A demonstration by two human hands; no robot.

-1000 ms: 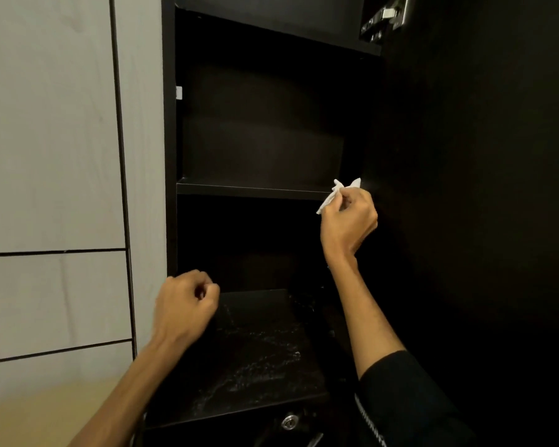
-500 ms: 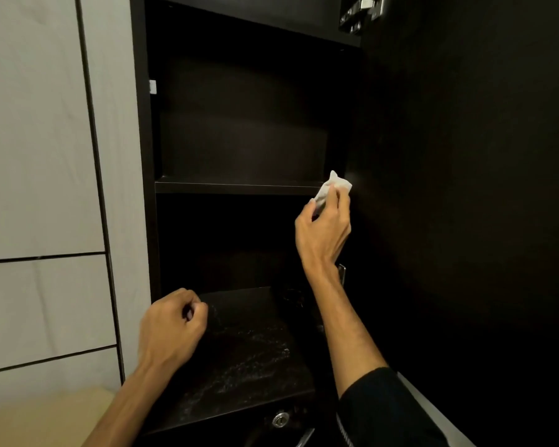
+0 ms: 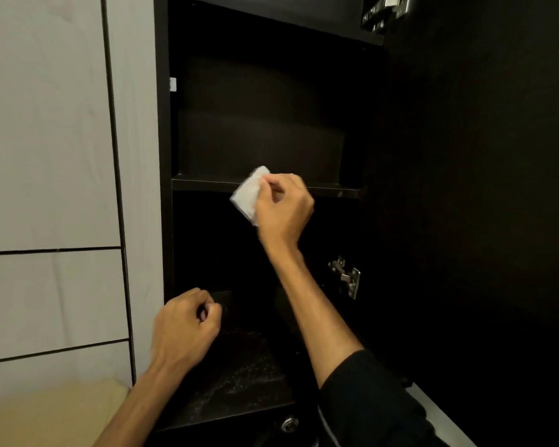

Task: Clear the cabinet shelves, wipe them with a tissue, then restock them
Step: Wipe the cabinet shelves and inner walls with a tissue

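A tall dark cabinet stands open, its shelves bare. My right hand (image 3: 283, 206) pinches a folded white tissue (image 3: 248, 195) against the front edge of the middle shelf (image 3: 200, 184), near its centre. My left hand (image 3: 183, 332) hovers lower, in front of the cabinet's left side, fingers curled into a loose fist with nothing in it. The lower shelf (image 3: 239, 382) shows pale dusty streaks on its dark surface.
The open cabinet door (image 3: 481, 221) fills the right side, with metal hinges (image 3: 346, 277) on its inner edge. White panelled doors (image 3: 46, 156) lie to the left. A round lock (image 3: 289, 424) sits on the dark front below the lower shelf.
My right hand slid the tissue leftward along the middle shelf's front edge, from its right end toward the centre. My left hand stayed curled.
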